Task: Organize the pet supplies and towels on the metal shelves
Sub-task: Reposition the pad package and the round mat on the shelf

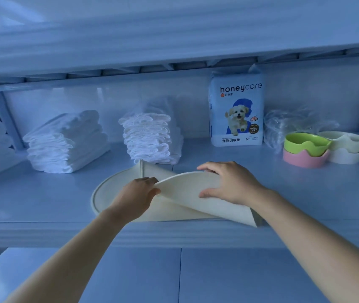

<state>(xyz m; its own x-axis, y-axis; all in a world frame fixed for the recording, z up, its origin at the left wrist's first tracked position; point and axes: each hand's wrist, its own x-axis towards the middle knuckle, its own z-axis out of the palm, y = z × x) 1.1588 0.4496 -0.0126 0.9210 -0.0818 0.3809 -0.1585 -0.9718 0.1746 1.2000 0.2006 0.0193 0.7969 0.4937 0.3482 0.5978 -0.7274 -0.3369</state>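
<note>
Towel stacks (67, 141) stand on the shelf (43, 200) behind the mat (187, 190), to its left. Your left hand (137, 193) pinches the mat's folded-over flap between curled fingers; your right hand (231, 184) hooks its fingers over the flap's rim. Bowls (305, 146) sit behind-right of the mat.

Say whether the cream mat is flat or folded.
Partly folded: left hand and right hand hold the cream mat curled over; its left part lies flat on the shelf.
</note>
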